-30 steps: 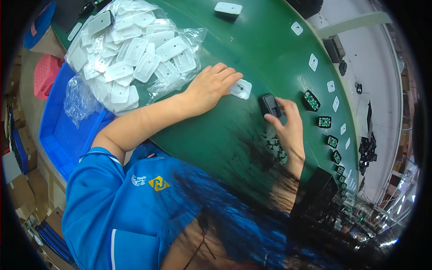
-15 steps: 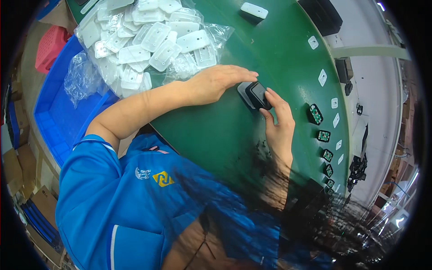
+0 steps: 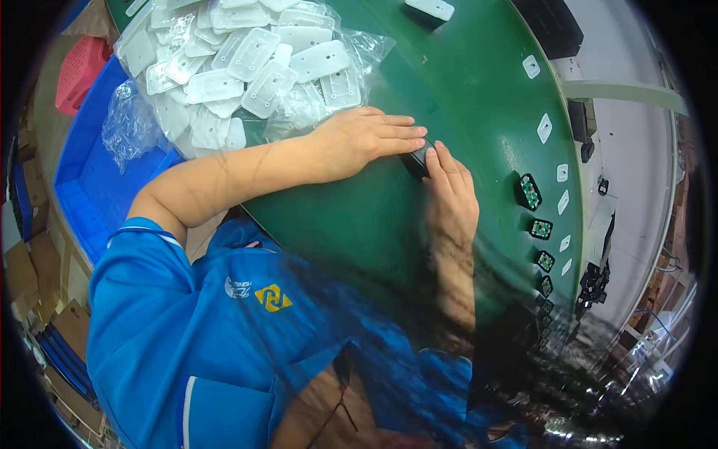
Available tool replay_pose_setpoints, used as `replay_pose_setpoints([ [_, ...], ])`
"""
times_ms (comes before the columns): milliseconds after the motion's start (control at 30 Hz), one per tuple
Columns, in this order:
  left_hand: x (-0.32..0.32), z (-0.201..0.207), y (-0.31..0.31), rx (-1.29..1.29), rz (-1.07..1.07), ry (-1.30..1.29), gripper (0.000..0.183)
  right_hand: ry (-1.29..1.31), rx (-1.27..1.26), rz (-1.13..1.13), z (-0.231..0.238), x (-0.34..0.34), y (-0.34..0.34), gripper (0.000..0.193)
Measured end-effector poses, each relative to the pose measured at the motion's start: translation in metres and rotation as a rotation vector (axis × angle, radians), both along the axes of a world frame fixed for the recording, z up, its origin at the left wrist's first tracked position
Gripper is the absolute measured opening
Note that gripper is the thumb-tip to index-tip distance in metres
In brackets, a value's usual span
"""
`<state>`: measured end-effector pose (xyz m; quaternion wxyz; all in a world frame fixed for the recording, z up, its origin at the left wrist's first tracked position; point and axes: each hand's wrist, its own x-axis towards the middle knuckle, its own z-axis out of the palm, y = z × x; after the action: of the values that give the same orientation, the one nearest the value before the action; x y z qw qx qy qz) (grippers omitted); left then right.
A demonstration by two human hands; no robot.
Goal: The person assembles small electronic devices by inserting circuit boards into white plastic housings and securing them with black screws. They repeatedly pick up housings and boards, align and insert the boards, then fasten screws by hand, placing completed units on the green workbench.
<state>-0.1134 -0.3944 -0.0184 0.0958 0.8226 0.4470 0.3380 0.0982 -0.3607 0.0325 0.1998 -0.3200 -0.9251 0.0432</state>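
A small black plastic case (image 3: 416,162) sits on the green table in front of me, mostly covered by my hands. My left hand (image 3: 366,142) reaches across from the left. Its fingers are stretched out flat over the far end of the case. From the right, my right hand (image 3: 452,187) is closed on the case, its fingertips on the top and side; the thumb is mostly hidden. The pale grey plate seen under the case earlier is now covered. Beyond my left forearm lies a heap of translucent white plastic covers (image 3: 254,56) on clear plastic bags.
Along the right edge of the green table (image 3: 336,232) stand several black cases with green circuit boards (image 3: 529,192), beside a row of white plates (image 3: 544,129). A white-topped black case (image 3: 430,9) is at the far side. A blue bin (image 3: 82,202) stands left; dark hair blurs the lower right.
My left hand has lowered its fingers onto the case. My right fingers have shifted from its side over its top, and the case now shows less. The whole view has shifted slightly.
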Motion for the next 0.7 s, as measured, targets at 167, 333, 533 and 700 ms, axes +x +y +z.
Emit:
replay_pose_setpoints([
  [167,-0.004,0.01,0.006,0.175,-0.048,0.224,0.039,0.054,0.0,-0.065,-0.008,-0.001,-0.006,0.042],
  [333,-0.005,0.009,0.009,0.261,-0.063,0.3,0.041,0.097,0.111,-0.185,-0.018,-0.012,-0.016,0.042],
  [533,0.002,0.009,0.018,0.27,-0.089,0.202,0.037,0.233,-0.217,-0.081,-0.001,0.003,0.004,0.039],
  [700,0.013,0.017,0.044,0.052,-0.049,0.003,0.027,0.312,-0.849,-0.163,0.017,0.017,0.037,0.036],
])
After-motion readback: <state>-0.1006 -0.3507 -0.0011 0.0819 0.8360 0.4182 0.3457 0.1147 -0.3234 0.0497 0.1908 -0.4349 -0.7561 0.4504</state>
